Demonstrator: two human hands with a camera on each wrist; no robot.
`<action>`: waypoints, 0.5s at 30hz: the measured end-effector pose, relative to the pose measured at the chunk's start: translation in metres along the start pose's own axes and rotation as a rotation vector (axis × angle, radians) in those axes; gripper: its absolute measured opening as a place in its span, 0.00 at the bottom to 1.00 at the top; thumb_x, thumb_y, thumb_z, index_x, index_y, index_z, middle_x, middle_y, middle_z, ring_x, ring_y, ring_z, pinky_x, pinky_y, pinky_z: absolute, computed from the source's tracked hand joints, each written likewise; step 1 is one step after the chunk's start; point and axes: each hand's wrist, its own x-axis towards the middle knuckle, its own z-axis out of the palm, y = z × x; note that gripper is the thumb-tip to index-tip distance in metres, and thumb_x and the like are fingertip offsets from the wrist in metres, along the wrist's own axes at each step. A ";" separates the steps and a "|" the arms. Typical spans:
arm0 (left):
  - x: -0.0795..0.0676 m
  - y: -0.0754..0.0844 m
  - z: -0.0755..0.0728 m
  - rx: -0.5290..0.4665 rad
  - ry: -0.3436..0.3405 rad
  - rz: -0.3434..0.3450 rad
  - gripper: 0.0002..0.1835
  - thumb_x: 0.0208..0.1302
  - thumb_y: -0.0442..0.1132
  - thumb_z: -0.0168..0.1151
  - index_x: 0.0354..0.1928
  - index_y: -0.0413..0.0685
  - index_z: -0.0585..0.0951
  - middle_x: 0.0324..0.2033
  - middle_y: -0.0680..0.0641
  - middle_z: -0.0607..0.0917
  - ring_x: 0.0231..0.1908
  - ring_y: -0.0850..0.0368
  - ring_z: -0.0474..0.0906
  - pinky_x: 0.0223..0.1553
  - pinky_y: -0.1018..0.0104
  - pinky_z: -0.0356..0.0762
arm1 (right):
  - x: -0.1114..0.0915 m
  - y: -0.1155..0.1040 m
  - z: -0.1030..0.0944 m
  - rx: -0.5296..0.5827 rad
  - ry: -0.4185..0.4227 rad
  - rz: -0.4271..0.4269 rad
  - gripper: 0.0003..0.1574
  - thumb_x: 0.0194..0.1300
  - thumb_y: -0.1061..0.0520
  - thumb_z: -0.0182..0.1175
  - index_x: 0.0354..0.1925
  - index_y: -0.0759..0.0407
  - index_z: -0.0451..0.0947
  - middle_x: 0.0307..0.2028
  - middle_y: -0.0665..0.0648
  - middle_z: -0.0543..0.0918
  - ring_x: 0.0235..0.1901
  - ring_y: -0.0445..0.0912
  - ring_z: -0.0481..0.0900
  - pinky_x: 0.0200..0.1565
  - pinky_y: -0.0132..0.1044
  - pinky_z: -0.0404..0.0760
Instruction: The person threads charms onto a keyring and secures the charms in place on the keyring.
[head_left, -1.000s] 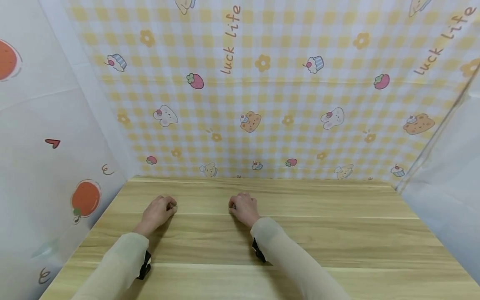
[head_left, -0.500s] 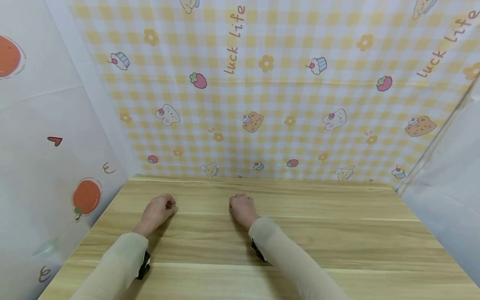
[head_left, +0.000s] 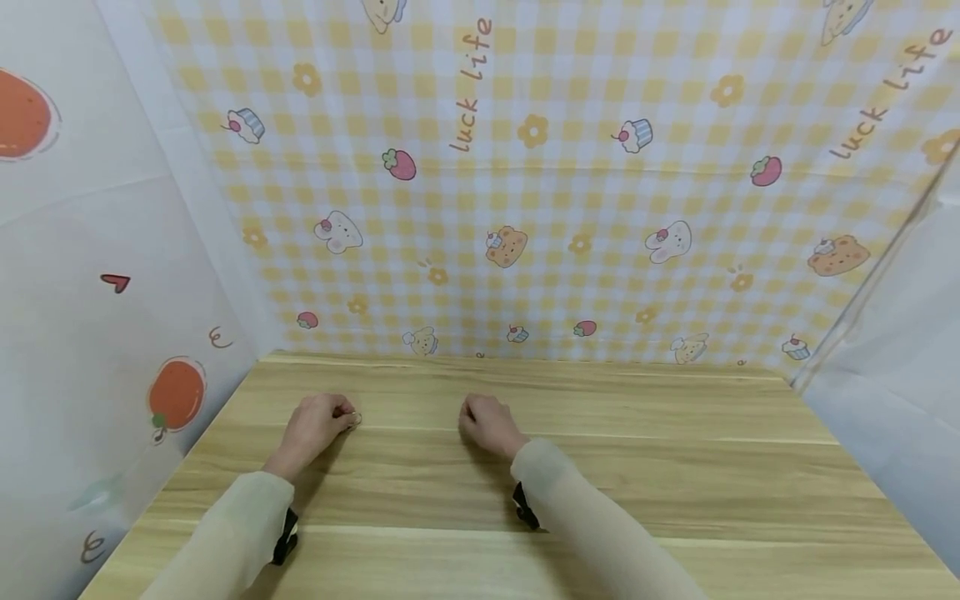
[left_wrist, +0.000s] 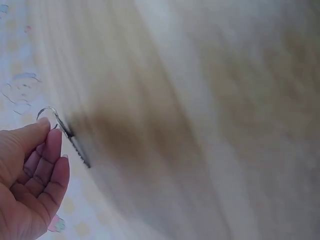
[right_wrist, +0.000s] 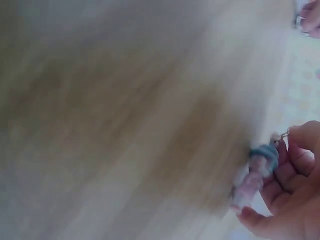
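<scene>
1. Surface: wood-grain table (head_left: 660, 487), light planks with darker streaks. Behind it, a yellow-and-white checked backdrop (head_left: 442, 196) printed with cupcakes, strawberries, flowers, animal heads and "luck life". White sheet (head_left: 67, 350) with orange fruit prints on the left side, plain white sheet (head_left: 885, 358) on the right.
2. Person's forearms reach in from the near edge: pale sleeves (head_left: 228, 533), black band (head_left: 286, 537) at each wrist. Hands well apart, both over the table's far half.
3. Left hand (head_left: 310, 427): thumb and forefinger pinched together on a metal ring (left_wrist: 48, 107). Dark strand (left_wrist: 80, 151) runs from the ring out past the fingertips. Other fingers loosely bent.
4. Right hand (head_left: 489, 423): pinching a thin chain (right_wrist: 285, 134). Small figure charm (right_wrist: 253, 181), teal on top, pink body, sits at the end of that chain, just outside the curled fingers. One fingertip is right by its lower end; can't tell if it touches.
5. Hard to see: head view hides the charm behind the right hand and shows only a sliver of ring at the left. Both wrist views have the table blurred; charm detail is smeared. Left hand is cut off at the right wrist view's corner. Can't tell whether charm or strand touches the wood.
</scene>
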 end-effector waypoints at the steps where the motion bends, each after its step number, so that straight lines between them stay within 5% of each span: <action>1: 0.000 0.004 -0.001 -0.011 -0.001 0.003 0.04 0.60 0.33 0.67 0.29 0.41 0.84 0.27 0.46 0.86 0.27 0.58 0.77 0.31 0.63 0.74 | -0.001 0.000 -0.002 0.084 -0.003 0.004 0.07 0.69 0.64 0.53 0.33 0.61 0.76 0.30 0.56 0.81 0.28 0.42 0.70 0.35 0.37 0.73; 5: -0.002 0.027 -0.001 -0.080 0.010 0.049 0.04 0.62 0.31 0.65 0.31 0.39 0.86 0.27 0.44 0.87 0.26 0.58 0.78 0.28 0.68 0.74 | -0.009 -0.003 -0.013 0.446 -0.035 0.065 0.08 0.72 0.63 0.51 0.37 0.65 0.75 0.35 0.60 0.83 0.32 0.41 0.76 0.33 0.31 0.73; 9: -0.004 0.056 0.005 -0.183 0.007 0.100 0.04 0.62 0.30 0.64 0.33 0.37 0.86 0.26 0.43 0.88 0.24 0.59 0.81 0.25 0.72 0.75 | -0.020 -0.009 -0.021 0.712 -0.058 0.121 0.08 0.72 0.62 0.50 0.38 0.65 0.74 0.35 0.58 0.83 0.37 0.42 0.80 0.45 0.36 0.78; 15: -0.012 0.099 0.022 -0.367 -0.001 0.141 0.02 0.60 0.30 0.66 0.33 0.39 0.86 0.28 0.42 0.89 0.23 0.60 0.83 0.24 0.76 0.77 | -0.043 -0.017 -0.029 0.806 -0.026 0.081 0.06 0.70 0.63 0.52 0.36 0.65 0.73 0.31 0.56 0.81 0.34 0.43 0.80 0.36 0.34 0.81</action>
